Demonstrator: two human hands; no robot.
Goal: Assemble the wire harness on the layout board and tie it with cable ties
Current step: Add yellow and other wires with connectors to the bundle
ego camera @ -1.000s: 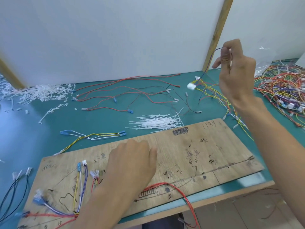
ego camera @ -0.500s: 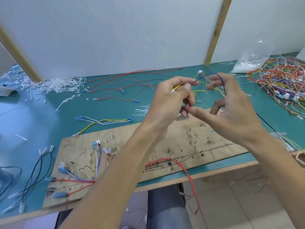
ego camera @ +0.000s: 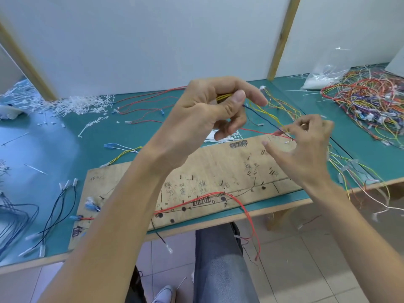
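Observation:
The wooden layout board lies on the green table, with red wires laid along its front edge and hanging over it. Above the board my left hand grips a small bundle of wires, yellow, blue and red. These strands run right and down to my right hand, which pinches their far ends between thumb and forefinger over the board's right end. White cable ties lie just behind the board, partly hidden by my left hand.
A big tangle of coloured wires fills the table's right side beside a clear plastic bag. Cut tie scraps pile at the back left. Dark wires lie left of the board, red ones behind it.
My hands have drawn apart: the right hand slid right and down along the wires, stretching them out from the left hand. A second ago my left hand lay flat on the board.

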